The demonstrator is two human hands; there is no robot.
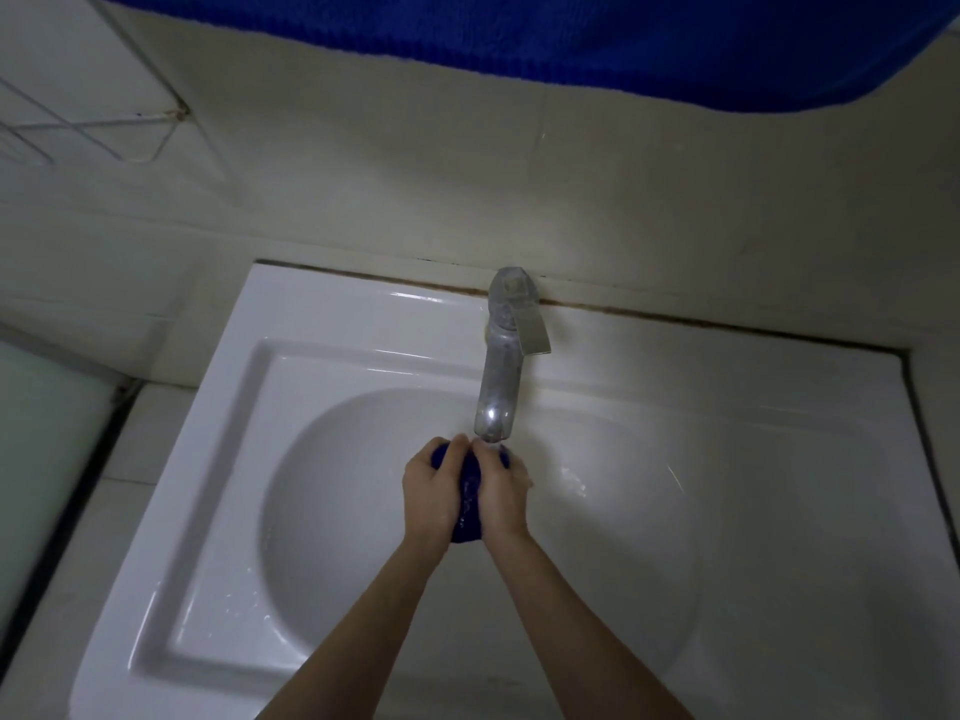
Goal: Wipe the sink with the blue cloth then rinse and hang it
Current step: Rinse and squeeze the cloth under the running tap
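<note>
1. Our left hand (431, 491) and right hand (501, 493) are both curled tight round the blue cloth (470, 506). It is wadded between them over the middle of the sink (197, 537), just under the spout of the faucet (498, 387).
2. On the left, drops lie on the sink's near rim. A hard wring this close to the spout could throw more water over that edge and off the sink.
3. In the middle, the cloth is bunched into a ball. We judge its inner folds may stay dirty unless we open it under the thin stream that seems to fall on it.
4. Our fingertips almost touch the spout, so lifting the hands carelessly could knock them against the metal.
5. On the right, the lever (530, 324) must be reached with a wet hand. That hand may slip, and the other alone could drop the cloth.
6. Containers: the wire rack (78, 132) sits on the far left wall, and we cannot tell what it holds.
7. The sink's bowl holds a film of water, with a wet patch right of our hands. The drain is hidden, so we cannot tell whether water is pooling.
</note>
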